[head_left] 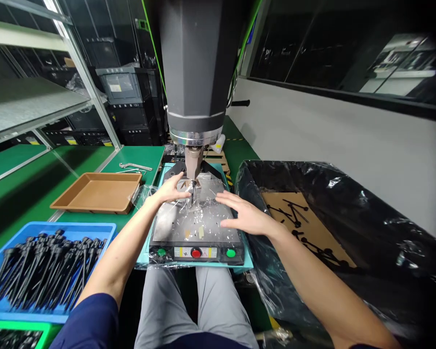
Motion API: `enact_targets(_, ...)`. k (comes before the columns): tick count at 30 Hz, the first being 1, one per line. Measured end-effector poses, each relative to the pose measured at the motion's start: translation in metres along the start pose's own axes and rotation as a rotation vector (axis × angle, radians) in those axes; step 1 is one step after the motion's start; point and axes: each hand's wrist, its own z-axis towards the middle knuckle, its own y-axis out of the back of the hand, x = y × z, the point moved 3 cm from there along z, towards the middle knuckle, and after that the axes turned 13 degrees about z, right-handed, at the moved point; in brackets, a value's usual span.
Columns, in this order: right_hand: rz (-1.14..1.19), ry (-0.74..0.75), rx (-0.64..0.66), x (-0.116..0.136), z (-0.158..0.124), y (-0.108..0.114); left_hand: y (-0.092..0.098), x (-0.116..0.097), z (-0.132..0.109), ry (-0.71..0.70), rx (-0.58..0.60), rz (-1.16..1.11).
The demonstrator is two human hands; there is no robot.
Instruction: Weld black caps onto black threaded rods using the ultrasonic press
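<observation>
Beneath the metal horn (pixel 194 162) of a large grey press-like machine (pixel 196 63), a small dark part (pixel 193 188) stands upright over the machine's base plate (pixel 218 225). Just left of that part is my left hand (pixel 169 190), thumb and fingers apart; whether its thumb tip touches the part I cannot tell. My right hand (pixel 245 213) hovers over the right side of the plate, fingers spread and holding nothing. Clear plastic film covers the plate. Along its front edge run two green buttons (pixel 231 253) with a red button (pixel 196 252) between them.
At left, a blue tray (pixel 111 230) holds many black stemmed parts (pixel 47 266), with a green bin (pixel 51 332) below. A brown tray (pixel 98 191) and wrenches (pixel 135 166) lie behind. To the right, a box lined with black plastic (pixel 334 169) holds cardboard (pixel 312 228) and several black parts.
</observation>
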Motion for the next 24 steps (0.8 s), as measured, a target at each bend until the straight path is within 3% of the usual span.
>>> enact_targets(3, 0.197, 0.051, 0.143, 0.018, -0.061, -0.023, 0.018, -0.001, -0.047, 0.105, -0.086, 0.004)
enact_targets(5, 0.409, 0.019, 0.313, 0.014, -0.100, -0.056, 0.026, -0.005, -0.095, 0.178, -0.216, -0.075)
enact_targets(7, 0.628, -0.141, 0.451, -0.006, -0.133, -0.104, 0.021, -0.008, -0.153, 0.304, -0.285, -0.182)
enact_targets(9, 0.758, -0.396, 0.444, -0.039, -0.158, -0.157, -0.002, -0.010, -0.213, 0.452, -0.261, -0.352)
enact_targets(11, 0.814, -0.614, 0.288, -0.074, -0.173, -0.204, -0.043, -0.009, -0.267, 0.618, -0.107, -0.572)
enact_targets(12, 0.840, -0.682, 0.120, -0.090, -0.176, -0.220, -0.066, -0.007, -0.290, 0.697, 0.009, -0.644)
enact_targets(14, 0.895, -0.757, -0.217, -0.115, -0.173, -0.239, -0.108, -0.001, -0.324, 0.890, 0.097, -0.776)
enact_targets(16, 0.905, -0.765, -0.458, -0.130, -0.160, -0.244, -0.140, 0.010, -0.340, 1.045, 0.074, -0.930)
enact_targets(18, 0.886, -0.739, -0.568, -0.139, -0.142, -0.242, -0.157, 0.021, -0.339, 1.109, -0.002, -1.000)
enact_targets(24, 0.859, -0.659, -0.723, -0.148, -0.113, -0.231, -0.170, 0.040, -0.309, 1.190, -0.202, -1.107)
